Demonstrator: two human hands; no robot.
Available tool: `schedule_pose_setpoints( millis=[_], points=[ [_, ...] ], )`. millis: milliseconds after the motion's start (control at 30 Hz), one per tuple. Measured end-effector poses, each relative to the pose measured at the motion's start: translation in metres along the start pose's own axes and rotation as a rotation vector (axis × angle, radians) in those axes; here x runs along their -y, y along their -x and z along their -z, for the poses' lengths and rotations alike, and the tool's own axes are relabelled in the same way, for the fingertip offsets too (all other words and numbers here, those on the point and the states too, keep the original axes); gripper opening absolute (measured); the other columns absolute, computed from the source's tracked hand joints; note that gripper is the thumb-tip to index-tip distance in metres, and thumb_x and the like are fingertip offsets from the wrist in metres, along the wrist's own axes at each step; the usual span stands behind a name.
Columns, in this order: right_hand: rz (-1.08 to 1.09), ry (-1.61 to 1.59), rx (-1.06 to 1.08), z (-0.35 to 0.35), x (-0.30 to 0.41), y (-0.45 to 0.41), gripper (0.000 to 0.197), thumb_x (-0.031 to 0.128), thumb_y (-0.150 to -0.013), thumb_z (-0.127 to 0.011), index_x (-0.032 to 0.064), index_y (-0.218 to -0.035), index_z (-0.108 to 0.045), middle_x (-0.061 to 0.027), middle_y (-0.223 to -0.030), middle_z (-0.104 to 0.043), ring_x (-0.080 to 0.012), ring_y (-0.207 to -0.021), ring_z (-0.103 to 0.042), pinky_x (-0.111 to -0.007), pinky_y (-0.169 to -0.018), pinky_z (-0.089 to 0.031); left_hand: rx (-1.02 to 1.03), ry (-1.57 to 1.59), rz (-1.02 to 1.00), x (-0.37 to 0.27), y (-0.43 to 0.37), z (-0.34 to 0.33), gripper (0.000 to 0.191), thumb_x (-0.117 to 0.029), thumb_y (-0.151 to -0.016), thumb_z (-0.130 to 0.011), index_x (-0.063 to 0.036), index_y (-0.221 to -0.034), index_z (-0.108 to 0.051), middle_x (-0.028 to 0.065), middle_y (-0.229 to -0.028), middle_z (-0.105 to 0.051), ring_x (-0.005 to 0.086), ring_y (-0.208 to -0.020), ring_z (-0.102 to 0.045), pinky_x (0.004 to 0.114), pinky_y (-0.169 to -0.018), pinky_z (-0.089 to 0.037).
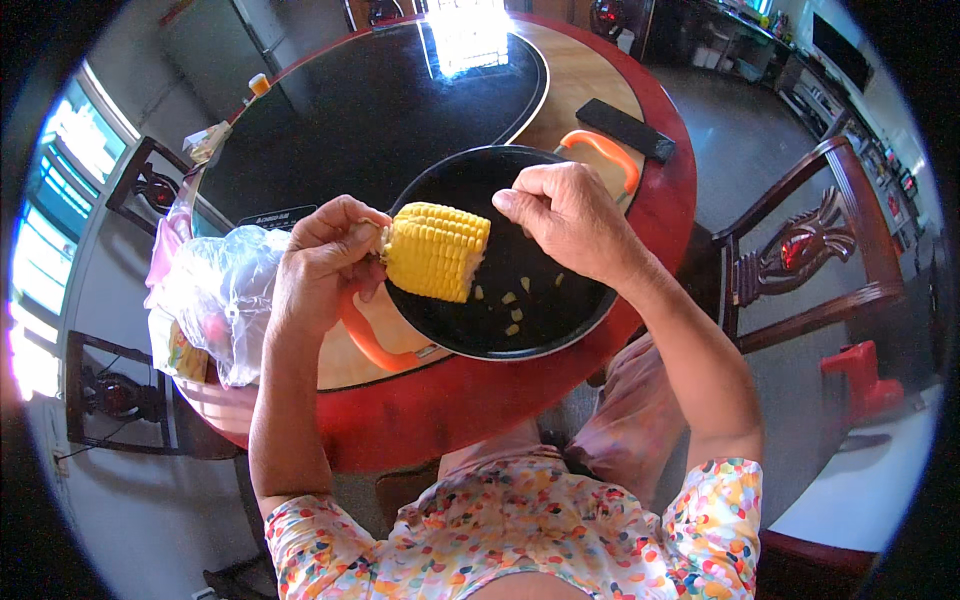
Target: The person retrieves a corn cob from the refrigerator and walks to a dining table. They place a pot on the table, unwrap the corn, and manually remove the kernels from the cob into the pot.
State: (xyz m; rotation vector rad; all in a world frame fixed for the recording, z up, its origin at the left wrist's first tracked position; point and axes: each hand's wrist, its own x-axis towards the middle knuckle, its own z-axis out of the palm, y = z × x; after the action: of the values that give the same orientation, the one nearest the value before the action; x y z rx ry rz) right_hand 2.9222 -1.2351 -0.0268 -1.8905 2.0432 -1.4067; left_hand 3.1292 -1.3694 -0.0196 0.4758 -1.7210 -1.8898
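My left hand (326, 251) grips the stalk end of a husked piece of yellow corn on the cob (435, 251), holding it level over a black pan (555, 322). The cob's right end is cut or broken off, showing pale flesh. To its right, a short gap away, my right hand (566, 214) hovers over the pan with its fingers curled in and the thumb against them. Nothing shows in its grasp, though the finger undersides are hidden. Several loose corn kernels (512, 315) lie on the pan's floor, below and right of the cob.
The pan's orange handles (379, 341) (611, 154) stick out left and right over the red-rimmed round table (420, 420). A clear plastic bag (232, 292) lies left of my left forearm. A black oblong object (626, 129) sits beyond the right handle. A carved wooden chair (814, 247) stands at right.
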Motion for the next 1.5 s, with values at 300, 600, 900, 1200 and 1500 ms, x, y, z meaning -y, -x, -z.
schedule_pose_setpoints(
  millis=[300,600,900,1200,1500],
  points=[
    [-0.091,-0.177,0.093,0.017,0.025,0.044,0.017,0.013,-0.070,-0.067,-0.0002,-0.066,-0.057,-0.0124,-0.059,-0.058,-0.0225,-0.055,-0.058,-0.033,-0.053,-0.044,0.115,-0.087,0.014,-0.005,0.001,0.018,0.010,-0.009,-0.085,-0.051,-0.0018,-0.084,-0.059,0.0038,-0.063,-0.054,0.0070,-0.039,-0.044,0.018,-0.034,-0.034],
    [0.044,0.144,-0.097,-0.006,0.026,0.067,0.025,0.025,-0.078,-0.058,0.0056,-0.062,-0.056,-0.0132,-0.059,-0.057,-0.0316,-0.060,-0.058,-0.042,-0.058,-0.044,0.103,-0.046,0.024,-0.007,-0.004,0.015,0.010,-0.010,-0.083,-0.053,-0.0008,-0.084,-0.057,0.0048,-0.063,-0.055,0.0076,-0.042,-0.051,0.018,-0.033,-0.039],
    [0.046,0.147,-0.157,-0.010,0.031,0.068,0.013,0.013,-0.069,-0.060,0.0089,-0.080,-0.057,-0.0079,-0.075,-0.060,-0.0272,-0.072,-0.058,-0.039,-0.065,-0.041,0.061,0.041,-0.003,0.004,-0.010,0.022,0.013,-0.013,-0.083,-0.056,-0.0024,-0.089,-0.057,0.0049,-0.064,-0.056,0.0097,-0.047,-0.054,0.020,-0.039,-0.042],
    [0.017,0.080,-0.106,-0.008,0.037,0.064,0.015,0.017,-0.077,-0.059,0.0042,-0.070,-0.062,-0.0103,-0.060,-0.058,-0.0243,-0.060,-0.059,-0.033,-0.057,-0.044,0.130,0.021,-0.098,0.004,-0.006,0.016,0.009,-0.008,-0.085,-0.053,-0.0029,-0.088,-0.059,0.0064,-0.075,-0.059,0.0112,-0.053,-0.058,0.022,-0.045,-0.048],
    [-0.150,-0.464,0.109,-0.005,0.053,0.043,0.032,0.023,-0.087,-0.051,-0.0030,-0.068,-0.055,-0.0200,-0.063,-0.056,-0.0320,-0.058,-0.058,-0.037,-0.051,-0.042,0.185,0.000,-0.125,0.000,-0.003,0.008,0.008,-0.008,-0.085,-0.054,-0.0035,-0.087,-0.060,0.0068,-0.083,-0.059,0.0111,-0.055,-0.058,0.022,-0.046,-0.049]
  ],
)
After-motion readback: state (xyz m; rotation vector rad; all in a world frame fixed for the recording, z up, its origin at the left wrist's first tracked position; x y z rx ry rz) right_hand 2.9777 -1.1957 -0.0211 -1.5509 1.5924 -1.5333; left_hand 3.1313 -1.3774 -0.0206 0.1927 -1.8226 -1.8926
